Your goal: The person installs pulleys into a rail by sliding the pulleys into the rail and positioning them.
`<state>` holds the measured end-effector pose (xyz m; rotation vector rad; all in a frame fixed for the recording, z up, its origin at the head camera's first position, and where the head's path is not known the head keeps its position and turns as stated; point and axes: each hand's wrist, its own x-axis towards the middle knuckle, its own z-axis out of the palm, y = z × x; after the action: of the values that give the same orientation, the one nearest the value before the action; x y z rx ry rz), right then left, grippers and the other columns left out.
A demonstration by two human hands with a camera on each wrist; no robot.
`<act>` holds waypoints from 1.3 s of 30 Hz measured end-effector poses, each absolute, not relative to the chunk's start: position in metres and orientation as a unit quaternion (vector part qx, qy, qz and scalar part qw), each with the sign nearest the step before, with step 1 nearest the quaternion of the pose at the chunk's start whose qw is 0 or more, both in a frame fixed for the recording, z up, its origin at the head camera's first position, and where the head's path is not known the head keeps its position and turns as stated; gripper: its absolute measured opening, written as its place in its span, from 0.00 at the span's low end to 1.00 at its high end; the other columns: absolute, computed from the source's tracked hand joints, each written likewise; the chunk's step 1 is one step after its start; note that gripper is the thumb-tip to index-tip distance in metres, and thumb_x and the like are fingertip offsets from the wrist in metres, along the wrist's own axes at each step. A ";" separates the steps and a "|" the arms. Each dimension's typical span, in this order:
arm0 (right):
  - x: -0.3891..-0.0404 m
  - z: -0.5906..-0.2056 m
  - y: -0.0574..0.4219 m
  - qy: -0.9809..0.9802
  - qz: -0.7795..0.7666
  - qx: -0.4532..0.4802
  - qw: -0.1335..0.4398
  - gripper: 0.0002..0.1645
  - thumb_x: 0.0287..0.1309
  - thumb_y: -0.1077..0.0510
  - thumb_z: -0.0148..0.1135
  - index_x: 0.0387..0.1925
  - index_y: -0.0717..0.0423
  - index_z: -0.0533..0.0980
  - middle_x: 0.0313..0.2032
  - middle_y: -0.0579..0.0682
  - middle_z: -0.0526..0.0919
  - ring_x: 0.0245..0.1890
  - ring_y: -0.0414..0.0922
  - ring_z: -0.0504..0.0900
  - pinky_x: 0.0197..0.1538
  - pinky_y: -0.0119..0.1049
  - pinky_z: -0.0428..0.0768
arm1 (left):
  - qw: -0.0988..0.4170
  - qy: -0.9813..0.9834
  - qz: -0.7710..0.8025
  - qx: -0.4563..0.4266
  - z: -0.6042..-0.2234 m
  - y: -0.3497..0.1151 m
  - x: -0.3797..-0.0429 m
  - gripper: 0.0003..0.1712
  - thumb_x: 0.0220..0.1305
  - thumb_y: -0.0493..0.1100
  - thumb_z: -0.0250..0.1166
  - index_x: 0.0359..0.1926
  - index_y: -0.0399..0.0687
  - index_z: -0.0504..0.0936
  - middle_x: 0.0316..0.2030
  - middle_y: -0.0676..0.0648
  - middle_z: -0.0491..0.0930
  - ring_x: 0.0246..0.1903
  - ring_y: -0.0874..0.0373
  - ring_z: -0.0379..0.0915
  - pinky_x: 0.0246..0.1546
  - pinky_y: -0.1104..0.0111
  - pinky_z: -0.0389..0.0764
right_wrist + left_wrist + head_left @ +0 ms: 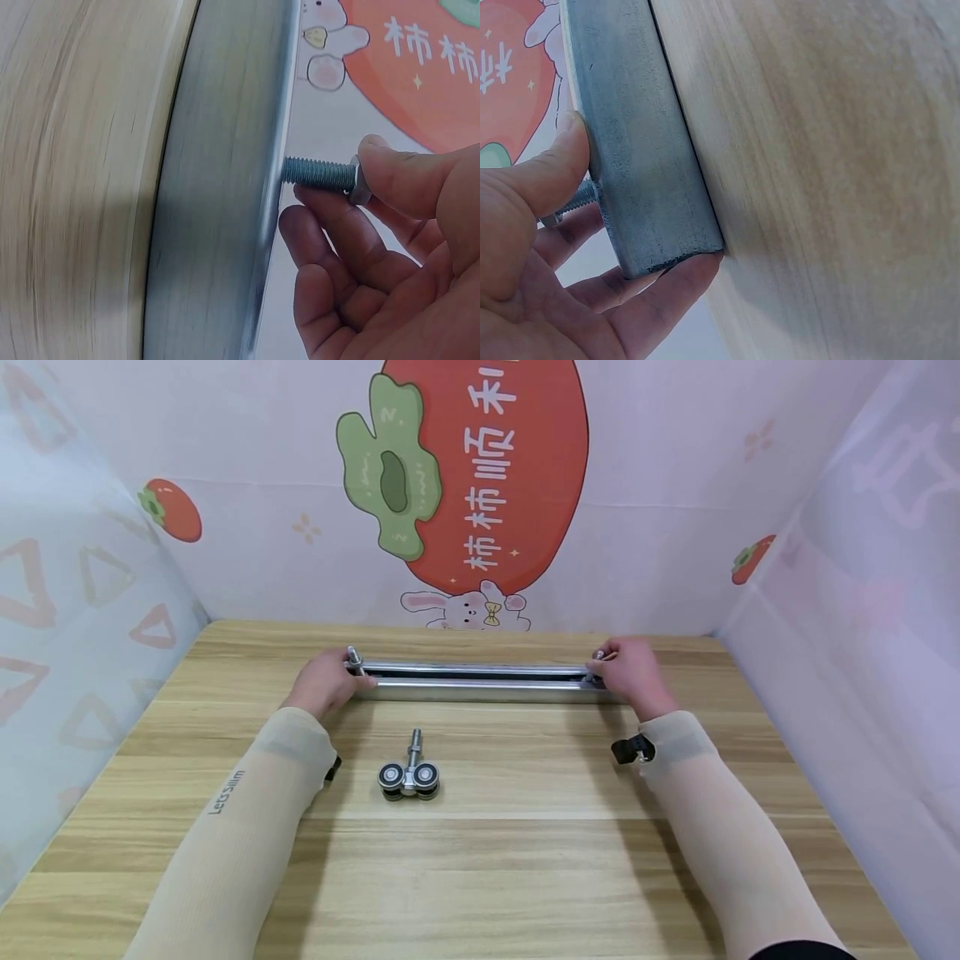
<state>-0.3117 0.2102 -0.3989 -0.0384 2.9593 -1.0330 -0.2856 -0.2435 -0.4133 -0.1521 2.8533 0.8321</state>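
A long silver metal rail (491,692) with a slot along its top lies across the back of the table. My left hand (324,682) grips its left end, thumb on the upper edge and fingers around the end face. Beside that thumb a threaded bolt (355,657) stands up from the rail. At the right end my right hand (636,675) pinches the top of another upright bolt (322,174) between thumb and fingers, around its hex nut or head. What the bolts join to inside the slot is hidden. A roller trolley (408,779) with wheels and a bolt lies in front.
The wood-grain table (480,877) extends toward me in front of the rail. A printed cloth backdrop (645,543) rises behind it, with cloth walls on the left and right. Black wrist straps (633,749) show at the sleeves.
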 end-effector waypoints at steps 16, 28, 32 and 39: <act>-0.311 -0.398 0.147 0.946 -0.320 -0.038 0.007 0.09 0.64 0.55 0.66 0.38 0.58 0.79 0.36 0.54 0.81 0.36 0.52 0.75 0.41 0.44 0.74 | 0.079 0.956 0.277 -0.051 -0.413 -0.243 -0.284 0.30 0.66 0.54 0.68 0.57 0.37 0.73 0.57 0.30 0.72 0.57 0.34 0.66 0.62 0.42 0.62; -0.312 -0.399 0.111 0.942 -0.330 -0.056 0.003 0.10 0.63 0.54 0.68 0.35 0.57 0.79 0.34 0.52 0.80 0.36 0.51 0.74 0.40 0.44 0.75 | 0.083 0.956 0.279 -0.047 -0.411 -0.241 -0.284 0.32 0.66 0.54 0.67 0.60 0.36 0.71 0.57 0.30 0.72 0.57 0.34 0.65 0.63 0.42 0.62; -0.313 -0.400 0.104 0.942 -0.330 -0.057 0.002 0.09 0.63 0.54 0.68 0.34 0.56 0.79 0.33 0.52 0.80 0.36 0.50 0.74 0.40 0.43 0.74 | 0.082 0.955 0.280 -0.049 -0.411 -0.242 -0.284 0.32 0.66 0.54 0.67 0.60 0.36 0.72 0.57 0.30 0.72 0.56 0.34 0.66 0.62 0.42 0.62; -0.314 -0.400 0.094 0.942 -0.330 -0.051 0.011 0.09 0.63 0.54 0.69 0.34 0.55 0.79 0.33 0.51 0.80 0.37 0.50 0.74 0.41 0.43 0.74 | 0.087 0.954 0.281 -0.056 -0.412 -0.243 -0.285 0.33 0.66 0.54 0.68 0.60 0.35 0.71 0.56 0.30 0.72 0.54 0.36 0.66 0.62 0.42 0.63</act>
<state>-0.3135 0.0945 -0.4002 -0.1598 2.9408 -1.0313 -0.2849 -0.2425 -0.4122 -0.1667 2.8417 0.8369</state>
